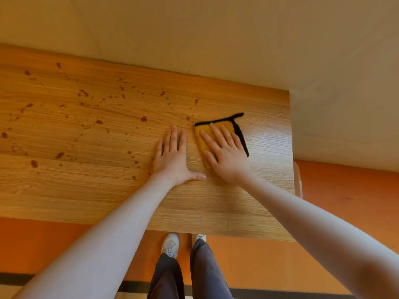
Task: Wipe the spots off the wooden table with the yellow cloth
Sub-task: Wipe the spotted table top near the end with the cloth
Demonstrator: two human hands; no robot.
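Dark brown spots (99, 121) still cover the left and middle of the light wooden tabletop (216, 203). My left hand (173, 157) lies flat and empty. My right hand (225, 155), fingers straight, presses the folded yellow cloth with black trim (203, 139). Wiping seems barely begun; next I should sweep the cloth leftward. My palm hides the cloth's near part.

Cloth (218, 137) right of spots (86, 108)

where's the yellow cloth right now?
Head view, right of centre: the yellow cloth lies flat on the wooden table near its right end, under the right hand, with the left hand flat beside it.
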